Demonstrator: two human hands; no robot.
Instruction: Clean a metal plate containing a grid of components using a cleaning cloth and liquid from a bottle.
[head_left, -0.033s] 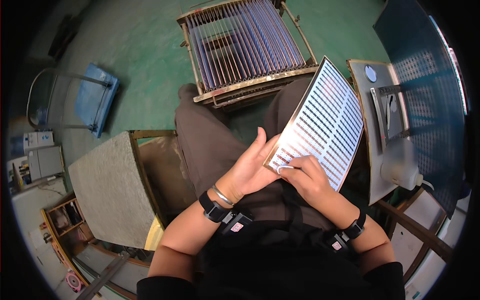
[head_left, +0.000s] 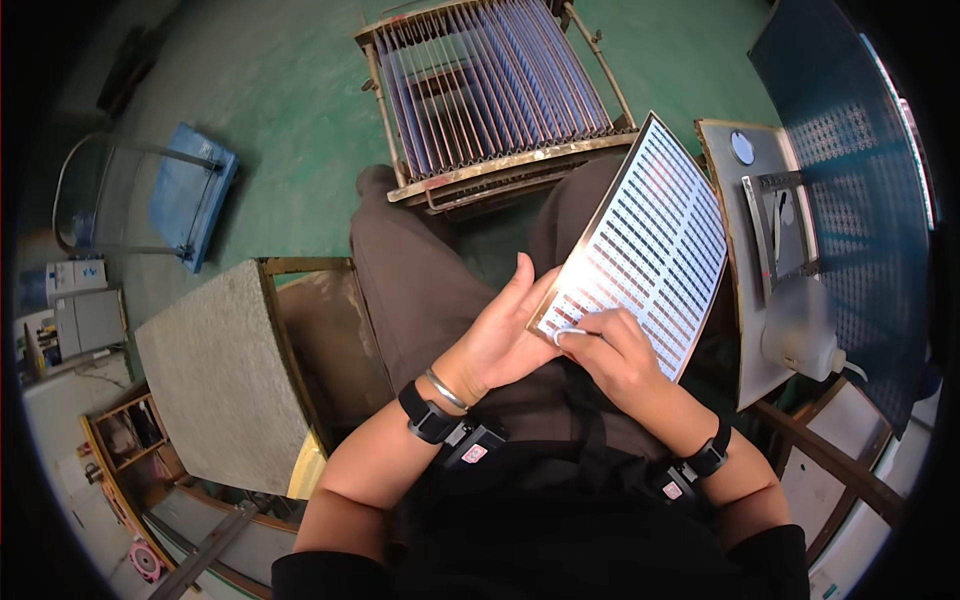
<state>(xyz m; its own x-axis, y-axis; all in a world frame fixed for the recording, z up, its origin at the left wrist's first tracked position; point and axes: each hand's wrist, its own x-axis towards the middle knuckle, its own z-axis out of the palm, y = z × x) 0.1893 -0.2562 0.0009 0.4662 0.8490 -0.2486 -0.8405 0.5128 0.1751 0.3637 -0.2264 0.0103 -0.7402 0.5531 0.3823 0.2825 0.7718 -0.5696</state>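
Green, smooth-looking floor (head_left: 290, 90); metal rack (head_left: 520, 160) ahead, worn beige front bar, thin upright blue-purple sheets (head_left: 545, 75) packed side by side in it. Patterned panel (head_left: 655, 230): flat, rigid, rectangular, shiny metallic rim, rows of dark and coppery dashes on a pale glossy face. It's tilted in front of the person's body, right of centre, lower end at the hands. Left hand (head_left: 505, 340): palm up and open, thumb raised clear of the panel, fingers running under its lower-left edge, tips hidden. Right hand (head_left: 622, 365): thumb and forefinger closed on a small soft-looking white piece (head_left: 570, 337), at the panel's lower end; exact material can't be told. Left side: rough grey slab-like surface (head_left: 215, 375), blue flat trolley (head_left: 175, 210) with bent metal tube handle. Right side: cloudy translucent plastic bottle (head_left: 800, 330), dark blue dotted upright board (head_left: 835, 120). Brown cloth trousers (head_left: 415, 265) under the hands, slightly creased.
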